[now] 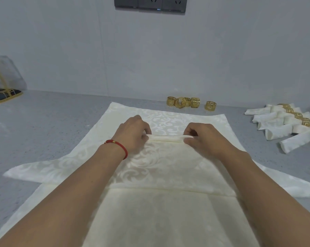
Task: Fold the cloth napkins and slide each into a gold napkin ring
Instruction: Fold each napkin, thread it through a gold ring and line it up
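Observation:
A cream damask napkin (161,157) lies on top of a stack of spread napkins (150,220) on the grey counter. Its far edge is rolled into a narrow fold (166,138). My left hand (132,132), with a red bracelet on the wrist, pinches the fold's left end. My right hand (202,138) pinches its right end. Several empty gold napkin rings (184,102) stand at the back of the counter, one (211,105) a little apart to the right.
Several folded napkins in gold rings (293,125) lie in a row at the far right. A dark gold-rimmed tray with a clear cover (2,86) stands at the far left. Behind is a grey wall with a socket strip (150,3).

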Demonstrator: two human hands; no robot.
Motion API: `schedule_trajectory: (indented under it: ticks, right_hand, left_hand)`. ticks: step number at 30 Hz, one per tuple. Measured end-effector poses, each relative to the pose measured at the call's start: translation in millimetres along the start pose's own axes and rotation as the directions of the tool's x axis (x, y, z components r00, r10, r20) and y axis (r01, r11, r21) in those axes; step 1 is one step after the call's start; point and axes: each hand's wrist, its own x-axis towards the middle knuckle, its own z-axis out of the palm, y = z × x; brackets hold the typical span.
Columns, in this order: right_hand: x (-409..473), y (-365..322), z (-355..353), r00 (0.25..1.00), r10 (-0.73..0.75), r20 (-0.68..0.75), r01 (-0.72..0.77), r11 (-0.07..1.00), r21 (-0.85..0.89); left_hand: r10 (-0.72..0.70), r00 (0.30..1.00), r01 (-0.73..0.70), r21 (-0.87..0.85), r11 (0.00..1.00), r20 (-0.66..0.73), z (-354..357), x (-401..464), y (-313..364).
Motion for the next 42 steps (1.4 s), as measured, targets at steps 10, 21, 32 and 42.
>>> schedule_trajectory:
  ticks: [10, 21, 32, 42]
  right_hand:
    - [-3, -10, -10, 0.995, -0.027, 0.091, 0.044, 0.981, -0.19]
    - [-2, -3, -8, 0.996, -0.08, 0.04, 0.084, 0.989, -0.124]
    - [-1, -6, -13, 0.995, -0.036, 0.092, 0.051, 0.985, -0.164]
    - [-2, -3, -12, 0.994, -0.092, 0.057, 0.099, 0.986, -0.137]
  left_hand:
    - [0.051, 0.994, -0.06, 0.102, 0.993, 0.095, -15, -6, 12]
    - [0.076, 0.997, -0.075, 0.113, 0.991, -0.004, -6, -5, 8]
    - [0.06, 0.991, -0.072, 0.105, 0.992, 0.117, -10, -3, 12]
    - [0.102, 0.995, -0.101, 0.198, 0.975, 0.003, -10, -8, 16]
